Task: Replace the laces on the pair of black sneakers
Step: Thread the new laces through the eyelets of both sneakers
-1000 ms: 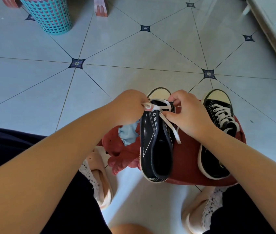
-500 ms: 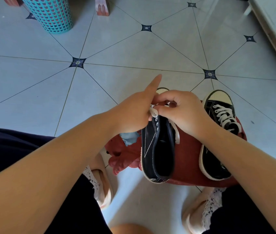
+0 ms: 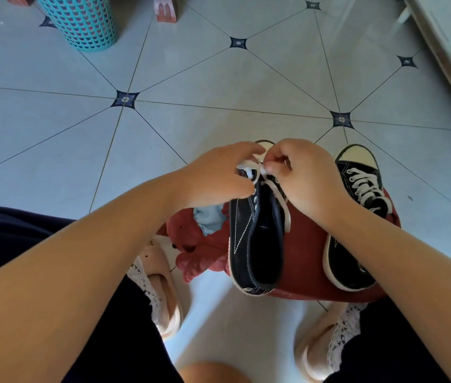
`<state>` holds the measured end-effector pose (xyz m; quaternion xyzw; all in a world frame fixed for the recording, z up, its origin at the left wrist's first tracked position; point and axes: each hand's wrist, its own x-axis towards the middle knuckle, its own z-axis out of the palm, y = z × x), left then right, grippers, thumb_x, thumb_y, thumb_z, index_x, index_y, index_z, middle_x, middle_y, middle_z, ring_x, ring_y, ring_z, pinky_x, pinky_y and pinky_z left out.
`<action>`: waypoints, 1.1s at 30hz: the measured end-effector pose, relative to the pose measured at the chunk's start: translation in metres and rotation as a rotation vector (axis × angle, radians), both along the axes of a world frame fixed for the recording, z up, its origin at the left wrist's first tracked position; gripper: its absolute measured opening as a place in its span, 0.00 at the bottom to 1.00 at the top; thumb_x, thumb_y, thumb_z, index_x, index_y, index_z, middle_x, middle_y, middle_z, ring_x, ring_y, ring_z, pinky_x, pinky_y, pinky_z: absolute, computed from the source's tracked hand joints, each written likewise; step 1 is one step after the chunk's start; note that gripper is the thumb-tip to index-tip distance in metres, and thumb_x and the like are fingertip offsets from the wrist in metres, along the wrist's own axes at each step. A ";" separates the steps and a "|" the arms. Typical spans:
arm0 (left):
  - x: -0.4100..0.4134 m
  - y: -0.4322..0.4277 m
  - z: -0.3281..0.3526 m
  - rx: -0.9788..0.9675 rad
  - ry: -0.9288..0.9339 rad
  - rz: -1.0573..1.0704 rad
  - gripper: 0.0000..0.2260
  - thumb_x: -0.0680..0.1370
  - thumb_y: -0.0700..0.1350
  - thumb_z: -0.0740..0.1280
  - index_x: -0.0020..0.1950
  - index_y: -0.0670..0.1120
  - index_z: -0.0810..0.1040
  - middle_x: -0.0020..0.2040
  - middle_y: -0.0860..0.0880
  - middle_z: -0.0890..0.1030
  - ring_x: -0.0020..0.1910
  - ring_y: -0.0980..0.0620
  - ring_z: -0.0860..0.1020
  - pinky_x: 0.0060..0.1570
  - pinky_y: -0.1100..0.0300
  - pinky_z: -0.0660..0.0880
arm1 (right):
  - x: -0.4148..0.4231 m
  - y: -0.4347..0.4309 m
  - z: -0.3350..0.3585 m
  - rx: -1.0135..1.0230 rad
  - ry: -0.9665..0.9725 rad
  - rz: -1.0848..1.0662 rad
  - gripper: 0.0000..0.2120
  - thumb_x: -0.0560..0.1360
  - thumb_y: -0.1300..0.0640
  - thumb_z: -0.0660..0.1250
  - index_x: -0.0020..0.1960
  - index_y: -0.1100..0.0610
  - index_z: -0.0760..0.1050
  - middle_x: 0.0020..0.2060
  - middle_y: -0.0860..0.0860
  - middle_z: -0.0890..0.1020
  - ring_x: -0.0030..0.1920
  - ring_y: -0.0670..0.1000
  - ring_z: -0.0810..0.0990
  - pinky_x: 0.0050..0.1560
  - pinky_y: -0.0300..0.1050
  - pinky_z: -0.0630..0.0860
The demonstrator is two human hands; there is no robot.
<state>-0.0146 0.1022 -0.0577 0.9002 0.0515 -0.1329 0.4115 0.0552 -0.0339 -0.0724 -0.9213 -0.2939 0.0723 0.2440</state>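
Note:
Two black sneakers with white toe caps lie on a red stool [image 3: 309, 261]. The left sneaker [image 3: 257, 244] has most eyelets bare, with a white lace [image 3: 281, 201] only near its toe. My left hand [image 3: 218, 175] pinches one lace end near the toe. My right hand [image 3: 304, 172] pinches the other part of the lace just beside it, and a loose length trails down the shoe's right side. The right sneaker [image 3: 356, 217] is fully laced in white and lies untouched, partly behind my right forearm.
A red cloth with a blue patch [image 3: 199, 239] hangs off the stool's left side. My feet in pink slippers [image 3: 163, 286] flank the stool. A teal mesh basket [image 3: 80, 20] and a furniture leg [image 3: 166, 9] stand far back. A white ledge [image 3: 448, 51] runs along the right.
My left forefinger, which pointed up half a second ago, has curled down onto the lace. Both hands have drawn together over the toe of the left sneaker.

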 end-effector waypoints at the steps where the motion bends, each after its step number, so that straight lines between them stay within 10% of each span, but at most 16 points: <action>1: -0.002 0.001 0.002 -0.034 0.002 0.039 0.22 0.71 0.49 0.65 0.65 0.51 0.71 0.59 0.53 0.77 0.53 0.53 0.75 0.52 0.60 0.70 | 0.001 -0.001 0.000 -0.015 -0.019 -0.006 0.04 0.76 0.58 0.64 0.46 0.54 0.78 0.36 0.43 0.73 0.38 0.44 0.69 0.38 0.40 0.62; 6: 0.002 0.001 0.001 0.056 0.027 0.160 0.22 0.79 0.55 0.57 0.54 0.39 0.79 0.52 0.41 0.82 0.54 0.43 0.78 0.51 0.55 0.71 | -0.004 -0.001 -0.006 -0.048 -0.032 0.023 0.04 0.77 0.58 0.63 0.46 0.54 0.76 0.40 0.46 0.78 0.43 0.47 0.73 0.42 0.43 0.67; 11: 0.005 0.003 -0.016 0.237 -0.071 0.128 0.08 0.77 0.46 0.64 0.51 0.47 0.80 0.49 0.49 0.82 0.46 0.56 0.73 0.37 0.63 0.62 | -0.007 0.000 -0.006 -0.026 0.033 0.049 0.03 0.76 0.56 0.64 0.47 0.52 0.77 0.45 0.46 0.80 0.45 0.46 0.74 0.47 0.43 0.69; 17: 0.002 -0.001 -0.034 0.250 -0.082 0.189 0.08 0.76 0.43 0.63 0.50 0.46 0.81 0.49 0.48 0.82 0.52 0.50 0.77 0.51 0.59 0.70 | -0.001 -0.005 -0.012 -0.023 0.130 0.019 0.05 0.73 0.59 0.67 0.49 0.53 0.75 0.42 0.44 0.79 0.43 0.44 0.74 0.41 0.34 0.62; 25: 0.002 -0.006 -0.037 0.299 -0.084 0.188 0.08 0.75 0.40 0.62 0.46 0.41 0.81 0.43 0.43 0.83 0.46 0.45 0.78 0.49 0.51 0.74 | 0.002 -0.002 -0.005 -0.112 0.145 0.087 0.09 0.73 0.63 0.64 0.51 0.53 0.76 0.44 0.45 0.80 0.49 0.45 0.76 0.48 0.37 0.68; 33: 0.006 -0.005 -0.034 0.408 -0.065 0.165 0.10 0.74 0.39 0.61 0.45 0.41 0.82 0.44 0.41 0.82 0.45 0.43 0.78 0.47 0.52 0.75 | 0.001 0.000 -0.014 0.057 0.313 0.039 0.13 0.70 0.65 0.68 0.47 0.48 0.74 0.41 0.42 0.80 0.45 0.40 0.76 0.41 0.20 0.64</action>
